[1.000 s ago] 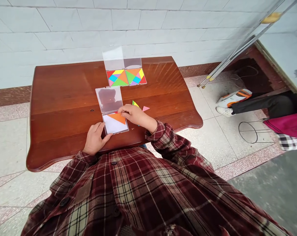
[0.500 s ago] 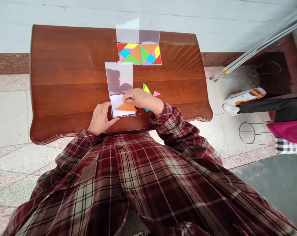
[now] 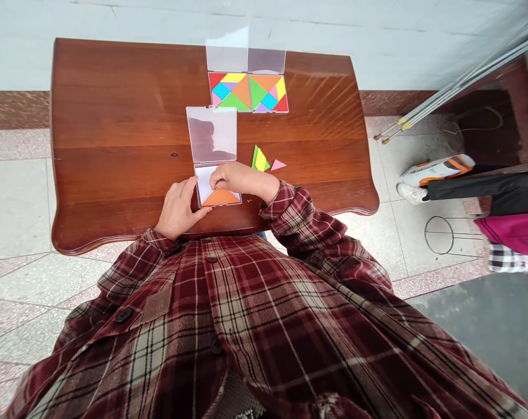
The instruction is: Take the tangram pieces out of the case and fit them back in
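A tangram case with a white inside lies near the table's front edge, its clear lid swung back. Along the near side of the case rests a large orange triangle. My right hand reaches over the case, fingers pinched on the triangle's upper tip. At the case's left side, my left hand steadies it, thumb along the near edge and fingers at the left edge. A bit of red shows behind my right hand. Right of the case lie a yellow parallelogram, a green triangle under it and a pink triangle.
Two filled tangram cases stand side by side at the back of the wooden table, lids raised. To the right, crutches lean by a doorway, near a person's leg and a white-and-orange bag.
My right hand has moved down and left with the orange triangle, which now sits inside the case along its near edge. My left hand stays at the case.
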{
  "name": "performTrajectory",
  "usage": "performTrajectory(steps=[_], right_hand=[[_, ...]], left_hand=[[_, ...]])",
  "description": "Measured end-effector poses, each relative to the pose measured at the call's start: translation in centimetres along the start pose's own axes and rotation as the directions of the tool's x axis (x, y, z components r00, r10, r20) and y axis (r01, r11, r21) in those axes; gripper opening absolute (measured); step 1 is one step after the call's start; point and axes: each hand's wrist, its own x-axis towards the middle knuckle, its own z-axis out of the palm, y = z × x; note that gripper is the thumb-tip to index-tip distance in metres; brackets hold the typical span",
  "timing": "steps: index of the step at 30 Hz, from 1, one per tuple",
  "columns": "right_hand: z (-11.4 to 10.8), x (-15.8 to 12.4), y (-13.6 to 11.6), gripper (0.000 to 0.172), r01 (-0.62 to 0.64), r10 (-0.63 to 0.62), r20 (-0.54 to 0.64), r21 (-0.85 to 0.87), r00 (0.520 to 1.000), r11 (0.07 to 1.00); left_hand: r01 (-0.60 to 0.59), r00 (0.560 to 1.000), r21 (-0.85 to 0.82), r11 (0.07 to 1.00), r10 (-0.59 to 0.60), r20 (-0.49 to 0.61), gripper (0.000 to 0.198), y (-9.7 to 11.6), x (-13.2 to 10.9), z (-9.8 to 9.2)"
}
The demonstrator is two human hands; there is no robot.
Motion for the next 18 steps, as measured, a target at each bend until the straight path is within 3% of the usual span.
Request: performTrajectory(steps=[6,9,15,18], right_hand=[[0.9,-0.2,0.8,0.022,-0.014,0.015,-0.037,0.03,0.999,0.999],[1.0,-1.0,0.7,0.021,-0.008,0.015,-0.14,0.046,0.99,0.999],[-1.0,-4.3,0.6,0.019,-0.091,0.14,-0.375,0.145,0.916,0.985],[-2.4,-6.8,1.5,0.019,-0.179,0.243,-0.484,0.176,0.841,0.968]], left_hand=[[-0.013,1.0,0.007,1.0,0.013,-0.004,0.068,0.1,0.0,-0.1],[-0.022,1.0,0.012,1.0,0.022,-0.013,0.068,-0.1,-0.1,0.1],[-0.065,0.998,0.029,0.997,0.065,-0.011,0.051,-0.5,-0.2,0.0],[-0.078,0.997,0.029,0.997,0.079,-0.017,0.043,-0.6,-0.2,-0.1]])
